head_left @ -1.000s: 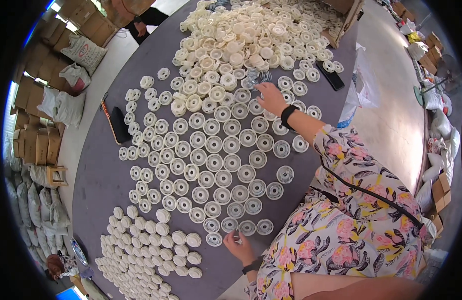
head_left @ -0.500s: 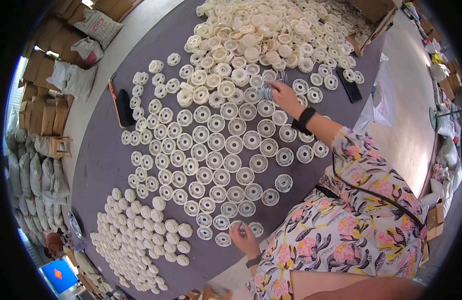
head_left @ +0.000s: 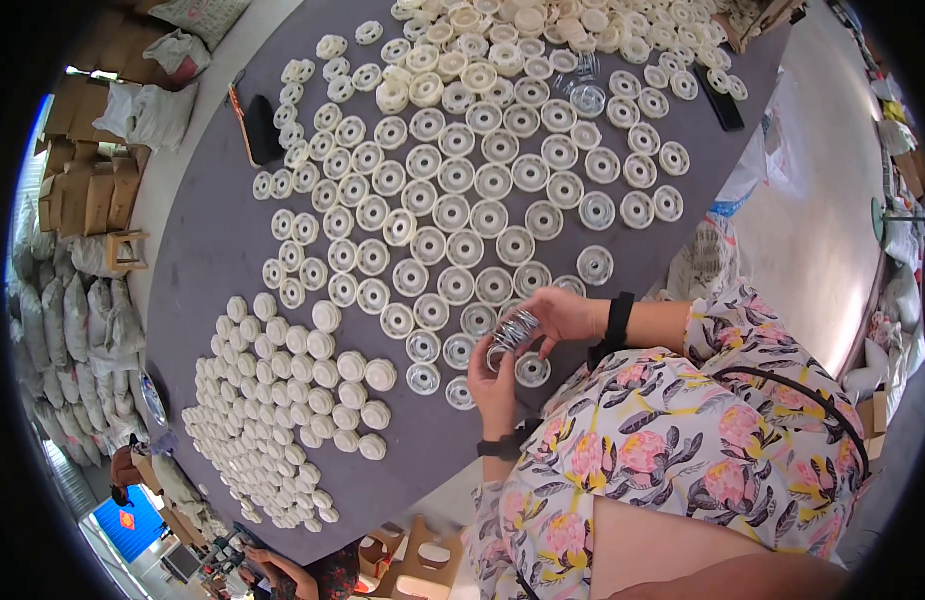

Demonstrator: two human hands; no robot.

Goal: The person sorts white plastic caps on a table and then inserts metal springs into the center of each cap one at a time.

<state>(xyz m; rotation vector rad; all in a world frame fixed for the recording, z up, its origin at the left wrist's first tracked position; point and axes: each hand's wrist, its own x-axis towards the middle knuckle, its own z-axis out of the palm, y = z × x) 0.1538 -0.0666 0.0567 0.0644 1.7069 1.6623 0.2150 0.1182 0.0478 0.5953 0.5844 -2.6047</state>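
- Closed white caps (head_left: pixel 283 400) lie packed in rows at the counter's (head_left: pixel 213 250) left, apart from the open ones, so the two kinds look sorted.
- Open white discs (head_left: pixel 453 215) lie face up in loose rows, each with a shiny ring inside.
- Left hand (head_left: pixel 495 385) curls loosely under a stack of metal rings (head_left: pixel 513 330), propping it just above the near discs.
- Right hand (head_left: pixel 563 315) pinches the stack's top, fingers closed on it, likely to peel rings off.

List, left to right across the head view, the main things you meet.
Sacks → closed white caps → left hand → metal rings → right hand → black wristband → floral sleeve.
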